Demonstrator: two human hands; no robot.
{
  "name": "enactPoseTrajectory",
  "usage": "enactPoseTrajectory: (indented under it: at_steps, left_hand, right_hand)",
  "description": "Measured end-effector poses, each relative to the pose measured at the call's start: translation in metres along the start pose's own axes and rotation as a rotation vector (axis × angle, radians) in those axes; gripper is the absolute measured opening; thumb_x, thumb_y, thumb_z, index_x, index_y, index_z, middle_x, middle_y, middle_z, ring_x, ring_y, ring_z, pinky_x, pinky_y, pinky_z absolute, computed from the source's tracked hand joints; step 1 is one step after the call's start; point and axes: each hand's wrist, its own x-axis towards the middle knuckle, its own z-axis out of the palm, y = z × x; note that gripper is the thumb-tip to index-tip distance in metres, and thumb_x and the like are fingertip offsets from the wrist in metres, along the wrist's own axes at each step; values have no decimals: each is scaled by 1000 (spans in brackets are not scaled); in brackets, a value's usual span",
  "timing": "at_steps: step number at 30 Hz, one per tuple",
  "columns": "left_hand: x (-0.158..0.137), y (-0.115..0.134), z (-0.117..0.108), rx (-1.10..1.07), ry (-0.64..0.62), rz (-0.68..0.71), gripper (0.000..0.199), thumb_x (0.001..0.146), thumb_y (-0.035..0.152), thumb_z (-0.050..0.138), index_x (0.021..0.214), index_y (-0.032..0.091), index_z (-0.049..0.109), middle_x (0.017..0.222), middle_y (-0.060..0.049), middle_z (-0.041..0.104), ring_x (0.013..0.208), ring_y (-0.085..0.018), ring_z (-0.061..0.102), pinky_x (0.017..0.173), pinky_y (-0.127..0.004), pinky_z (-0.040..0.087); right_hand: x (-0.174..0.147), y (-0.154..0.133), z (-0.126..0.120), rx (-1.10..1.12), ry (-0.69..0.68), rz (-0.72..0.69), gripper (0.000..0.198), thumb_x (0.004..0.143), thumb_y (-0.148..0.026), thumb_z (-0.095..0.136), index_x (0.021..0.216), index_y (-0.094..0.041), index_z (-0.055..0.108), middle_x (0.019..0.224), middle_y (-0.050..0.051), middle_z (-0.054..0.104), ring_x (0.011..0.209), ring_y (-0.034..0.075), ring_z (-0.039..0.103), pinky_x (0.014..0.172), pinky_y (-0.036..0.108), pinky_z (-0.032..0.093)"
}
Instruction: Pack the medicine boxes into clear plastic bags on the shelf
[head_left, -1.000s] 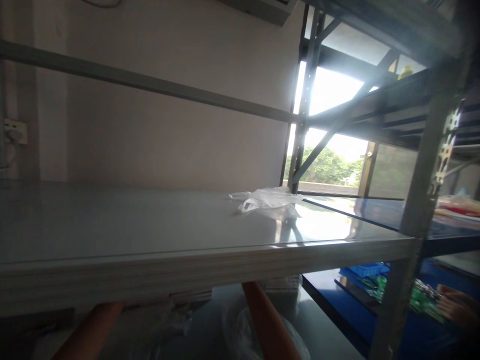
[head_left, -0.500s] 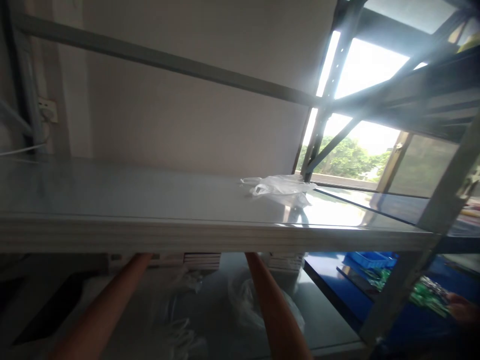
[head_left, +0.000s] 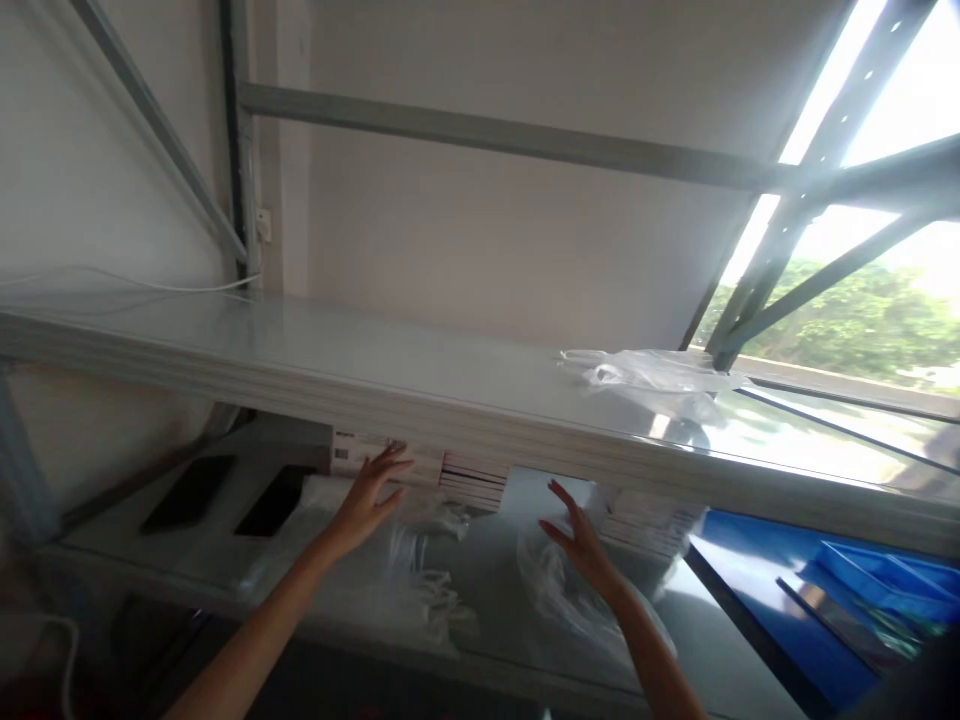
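clear plastic bags [head_left: 566, 600] lie on the lower shelf [head_left: 484, 555] at seven and five o'clock, probably for easy reach, near left hand [head_left: 365, 508] and right hand [head_left: 585, 547], apart, fingers spread, gripping nothing, contact unclear.

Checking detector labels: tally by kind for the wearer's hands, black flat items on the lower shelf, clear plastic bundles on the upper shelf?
Left hand and right hand: 2
Black flat items, lower shelf: 2
Clear plastic bundle, upper shelf: 1
Total: 5
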Motion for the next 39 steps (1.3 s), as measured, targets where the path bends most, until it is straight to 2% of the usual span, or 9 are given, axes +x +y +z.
enactPoseTrajectory:
  at_steps: [5, 9, 16, 19, 22, 26, 31, 36, 39]
  left_hand:
    - [-69, -23, -39, 90, 86, -99, 30, 86, 38, 48, 108, 23, 63, 126, -8, 56, 123, -23, 45, 108, -44, 31]
    - [-98, -36, -39, 114, 114, -140, 31, 83, 42, 49, 100, 22, 66, 119, -8, 61, 117, -25, 51, 105, -45, 35]
    - [-116, -6, -21, 19, 101, -159, 33, 84, 44, 48, 96, 22, 68, 113, -10, 63, 110, -25, 55, 101, -44, 38]
    - [-118, 14, -13, -63, 59, -159, 33, 84, 46, 48, 96, 22, 68, 112, -9, 64, 112, -25, 53, 102, -42, 37]
    - [-120, 34, -1, -232, -102, -196, 38, 84, 52, 48, 101, 23, 66, 109, -8, 65, 104, -24, 58, 96, -39, 42]
    - [-117, 58, 25, -577, -365, -299, 65, 83, 69, 32, 127, 25, 50, 113, -9, 65, 95, -23, 62, 81, -37, 50]
    - [-91, 74, 39, -662, -200, -365, 78, 74, 74, 41, 133, 23, 43, 117, -12, 61, 98, -26, 61, 74, -35, 52]
    - [-70, 84, 20, -459, -161, -280, 47, 72, 54, 61, 104, 18, 64, 102, -9, 65, 88, -22, 60, 73, -31, 49]
    - [-70, 89, 14, -417, -158, -241, 40, 78, 53, 52, 92, 19, 68, 98, -8, 66, 94, -24, 59, 77, -33, 48]
  right_hand:
    - [-105, 38, -24, -350, -43, 120, 64, 74, -53, 55, 131, -25, 46, 130, 13, 53, 122, 34, 47, 92, 52, 44]
    - [-150, 19, -23, -485, -126, 84, 62, 73, -49, 57, 130, -26, 49, 132, 10, 53, 125, 34, 44, 100, 56, 35]
    - [-111, -42, 2, -317, -246, 139, 35, 84, -28, 45, 112, -22, 64, 107, 12, 67, 99, 29, 60, 86, 42, 43]
    - [-97, -73, 8, 64, -178, 212, 33, 86, -40, 44, 97, -21, 68, 90, 8, 68, 80, 23, 62, 72, 33, 46]
    - [-95, -117, 13, 575, -156, 264, 46, 85, -55, 44, 105, -19, 64, 69, 2, 58, 61, 15, 53, 57, 25, 42]
    - [-99, -172, 17, 953, -217, 236, 47, 82, -57, 52, 114, -22, 58, 75, 0, 53, 61, 11, 46, 57, 22, 40]
    - [-105, -193, 19, 840, -280, 34, 39, 83, -54, 52, 78, -18, 65, 76, 3, 57, 74, 17, 51, 76, 30, 43]
    - [-115, -181, 21, 696, -255, 80, 34, 83, -43, 54, 107, -20, 63, 103, 7, 63, 97, 24, 54, 92, 39, 39]
    - [-114, -181, 19, 595, -297, 17, 25, 85, -27, 47, 102, -19, 63, 102, 6, 64, 96, 22, 55, 90, 37, 41]
